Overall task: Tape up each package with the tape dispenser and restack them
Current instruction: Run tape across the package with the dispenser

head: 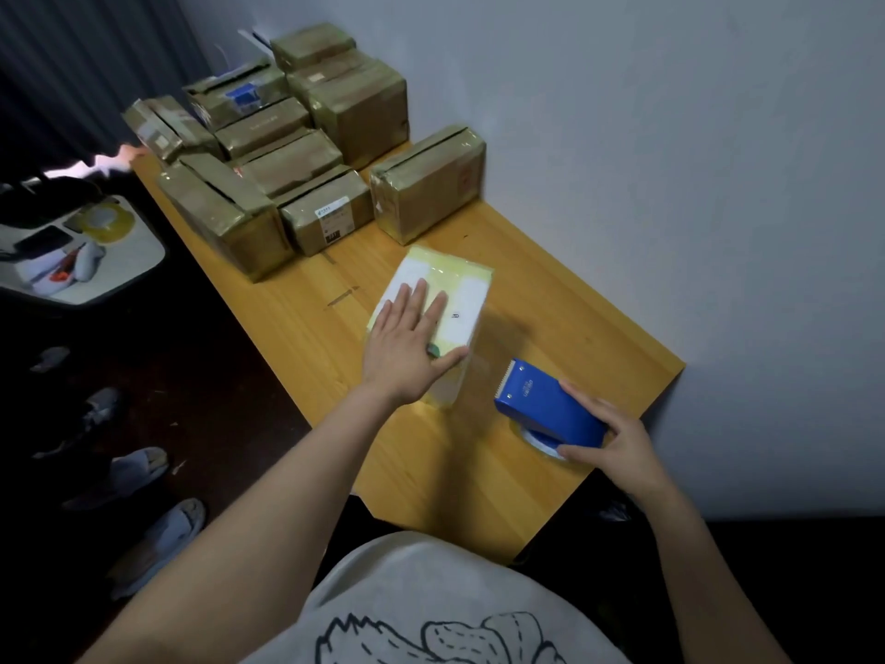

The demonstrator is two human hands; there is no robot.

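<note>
Right now my left grip (407,342) lies flat, fingers straight, pressing down on the white-and-yellow package (459,299) mid-tabletop (479,481). Right grip (618,443) is curled round the back of the blue tape dispenser (546,404), which rests on the tabletop just beside the package, toothed blade pointing away from me. The package looks glossy and film-wrapped, probably light and slippery, so I'd pin it from the top and lift by the long sides. Brown packages (268,184) are stacked at the far end.

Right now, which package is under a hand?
The pale yellow-white package mid-table, with the left hand flat on it; the brown packages lie untouched at the far end.
</note>
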